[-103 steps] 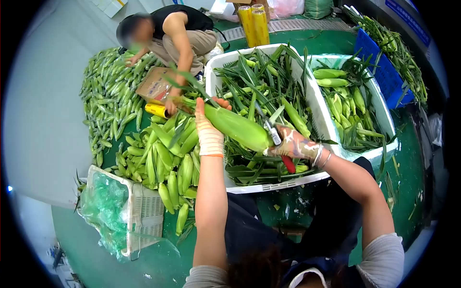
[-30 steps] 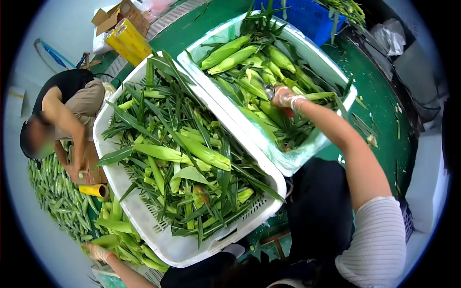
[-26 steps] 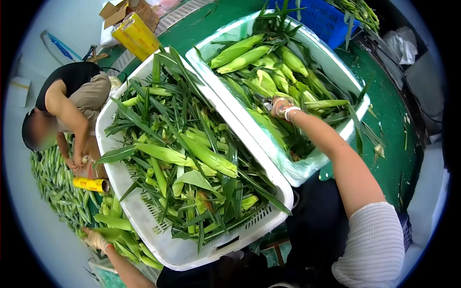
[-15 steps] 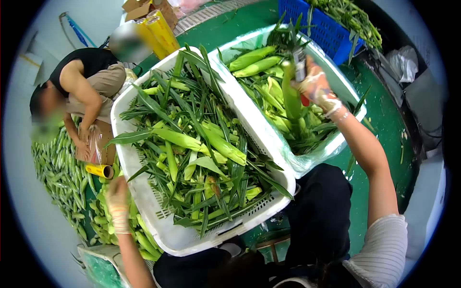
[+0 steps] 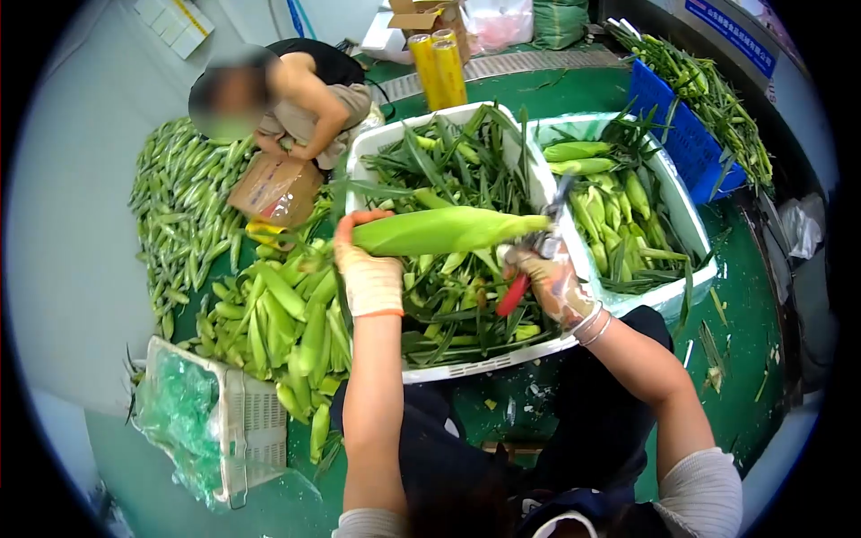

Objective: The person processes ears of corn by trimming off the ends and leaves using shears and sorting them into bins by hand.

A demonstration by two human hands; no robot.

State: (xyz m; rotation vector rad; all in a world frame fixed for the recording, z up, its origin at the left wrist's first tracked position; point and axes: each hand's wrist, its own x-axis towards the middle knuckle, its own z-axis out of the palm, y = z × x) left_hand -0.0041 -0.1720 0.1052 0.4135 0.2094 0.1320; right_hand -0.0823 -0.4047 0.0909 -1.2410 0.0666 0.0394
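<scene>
My left hand (image 5: 369,276), in a light glove, is wrapped around the thick end of a green corn ear (image 5: 439,231) in its husk. The ear lies level above a white crate (image 5: 480,367) full of cut leaves and husk pieces. Gripped in my gloved right hand (image 5: 560,285) are red-handled pruning shears (image 5: 513,295). Their metal head is at the ear's narrow stem end; whether the blades touch it I cannot tell. To the right, a second white crate (image 5: 659,300), lined with plastic, contains several husked-in ears and leaves.
Unwrapped corn ears (image 5: 287,314) are heaped at left, with a larger pile (image 5: 184,211) behind. A person (image 5: 309,94) crouches by a cardboard box (image 5: 282,188). A blue crate (image 5: 682,134) of stalks stands back right; a white basket (image 5: 260,417) with green plastic sits front left.
The right hand has come from over the right crate to the middle, bringing the shears and corn ear. My left hand has moved right and now holds the ear. The view has shifted.
</scene>
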